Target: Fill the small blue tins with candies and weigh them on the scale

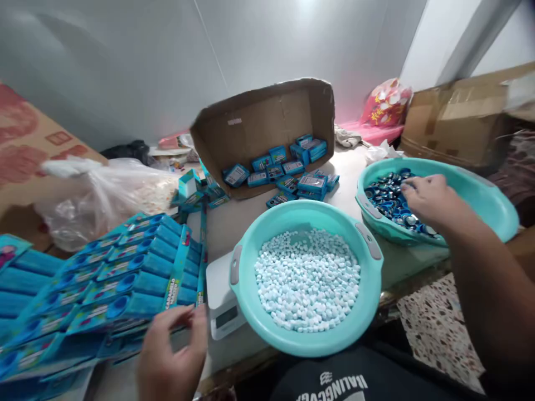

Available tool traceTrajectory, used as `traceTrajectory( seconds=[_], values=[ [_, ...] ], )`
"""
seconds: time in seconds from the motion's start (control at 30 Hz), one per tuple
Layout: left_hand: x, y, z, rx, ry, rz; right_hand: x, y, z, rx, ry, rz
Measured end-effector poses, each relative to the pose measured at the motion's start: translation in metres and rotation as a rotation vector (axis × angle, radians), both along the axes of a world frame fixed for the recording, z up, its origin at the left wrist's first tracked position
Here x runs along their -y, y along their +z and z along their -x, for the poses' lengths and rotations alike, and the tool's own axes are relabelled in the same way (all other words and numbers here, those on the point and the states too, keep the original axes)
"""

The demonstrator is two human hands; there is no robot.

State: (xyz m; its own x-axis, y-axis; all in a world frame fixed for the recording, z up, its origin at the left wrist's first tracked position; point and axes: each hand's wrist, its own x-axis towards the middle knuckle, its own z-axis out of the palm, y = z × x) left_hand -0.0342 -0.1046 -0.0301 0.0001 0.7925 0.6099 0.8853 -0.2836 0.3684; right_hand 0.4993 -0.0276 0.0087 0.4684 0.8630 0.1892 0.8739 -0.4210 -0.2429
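Note:
My left hand is at the lower left, thumb and fingertips pinched together at the edge of the stacked blue cartons. Whatever is between those fingertips is too small or blurred to name. On the right, my right hand reaches into a turquoise basin with its fingers curled together over small shiny blue-and-silver pieces. Its fingertips touch the pieces, and their grip is partly hidden. Between my hands stands another turquoise basin, full of small pale white-blue pellets.
A white scale sits partly under the middle basin. Behind, a tipped cardboard box holds small blue printed boxes, some spilling onto the table. A clear plastic bag lies left; brown cartons and a red patterned bag stand right.

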Motion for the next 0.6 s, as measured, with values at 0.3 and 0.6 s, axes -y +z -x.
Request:
traceTrajectory(
  seconds=[0.3,0.6],
  values=[
    [-0.021,-0.012,-0.069,0.057,-0.369,-0.232,-0.08,0.001,0.116,0.131,0.789,0.225],
    [-0.015,-0.029,-0.099,0.283,-0.539,-0.045,-0.189,-0.019,0.121,0.212,0.537,0.352]
  ],
)
